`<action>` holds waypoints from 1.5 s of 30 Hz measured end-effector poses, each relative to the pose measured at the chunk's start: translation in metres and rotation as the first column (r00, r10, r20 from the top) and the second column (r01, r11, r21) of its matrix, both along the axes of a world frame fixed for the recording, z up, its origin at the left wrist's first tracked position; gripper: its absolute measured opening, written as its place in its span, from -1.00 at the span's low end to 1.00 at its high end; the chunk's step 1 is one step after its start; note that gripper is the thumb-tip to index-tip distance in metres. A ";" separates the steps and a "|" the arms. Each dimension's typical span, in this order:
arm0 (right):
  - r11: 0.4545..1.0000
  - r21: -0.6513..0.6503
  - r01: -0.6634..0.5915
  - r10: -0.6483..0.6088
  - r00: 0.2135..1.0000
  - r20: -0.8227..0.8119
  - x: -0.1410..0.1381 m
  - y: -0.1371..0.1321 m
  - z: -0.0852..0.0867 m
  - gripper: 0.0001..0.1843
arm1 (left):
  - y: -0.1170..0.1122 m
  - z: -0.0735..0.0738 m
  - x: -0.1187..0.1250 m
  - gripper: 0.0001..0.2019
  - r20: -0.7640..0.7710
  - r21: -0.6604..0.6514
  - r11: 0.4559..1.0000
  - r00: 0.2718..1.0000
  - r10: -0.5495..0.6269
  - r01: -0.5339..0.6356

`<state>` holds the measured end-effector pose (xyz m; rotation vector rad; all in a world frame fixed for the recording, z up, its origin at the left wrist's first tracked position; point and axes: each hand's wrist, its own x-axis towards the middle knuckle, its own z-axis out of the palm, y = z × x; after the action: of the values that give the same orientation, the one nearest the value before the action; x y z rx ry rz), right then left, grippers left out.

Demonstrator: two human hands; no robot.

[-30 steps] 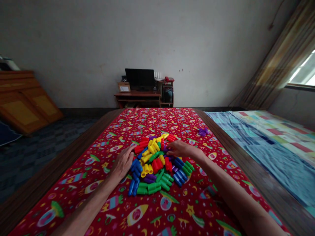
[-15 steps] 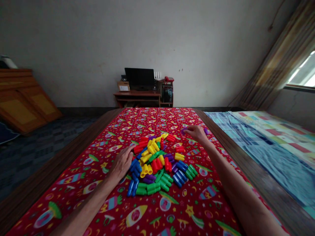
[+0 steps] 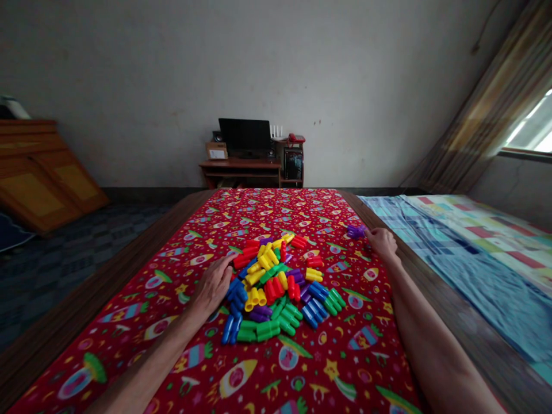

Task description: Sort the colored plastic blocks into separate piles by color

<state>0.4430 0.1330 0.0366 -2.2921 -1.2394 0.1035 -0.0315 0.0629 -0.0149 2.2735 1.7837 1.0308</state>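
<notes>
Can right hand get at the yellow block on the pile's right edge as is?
Likely yes: only cloth separates the yellow block from the right hand, though that hand is at the purple blocks.

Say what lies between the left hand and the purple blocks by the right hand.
In the head view, the pile of coloured blocks comes first, beside the left hand, then red patterned cloth up to the purple blocks.

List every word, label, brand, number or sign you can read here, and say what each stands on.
No text is readable in this view.
White rectangular label on the brown cardboard box: too small to read.
Black flat-screen monitor: no readable brand.
Multicoloured plastic tube-shaped pieces: no readable lettering.
</notes>
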 end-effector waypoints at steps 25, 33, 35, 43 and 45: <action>0.265 -0.020 -0.964 0.963 0.266 -0.045 -0.177 -0.027 -0.002 -0.92 | -0.004 0.006 0.002 -0.55 -0.003 -0.021 1.000 1.000 0.009 -0.009; 0.188 0.063 -0.980 0.981 0.190 0.029 -0.181 -0.034 0.001 -0.87 | -0.002 0.001 0.001 -0.55 0.014 0.008 1.000 1.000 0.012 -0.012; 0.207 0.027 -0.978 0.978 0.207 -0.001 -0.183 -0.038 0.006 -0.83 | -0.003 0.000 0.001 -0.53 0.019 0.007 1.000 1.000 0.010 -0.010; 0.177 -0.014 -0.984 0.983 0.176 0.059 -0.174 -0.037 0.009 -0.85 | 0.000 0.001 0.000 -0.57 0.001 0.019 1.000 1.000 0.003 -0.003; 0.241 -0.003 -0.970 0.967 0.240 0.084 -0.169 -0.034 0.009 -0.87 | -0.001 0.001 0.000 -0.58 0.006 0.024 1.000 1.000 0.008 -0.008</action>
<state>0.2737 0.0990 0.0454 -1.0684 -2.5094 0.4285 -0.0313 0.0622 -0.0136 2.2765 1.7889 1.0652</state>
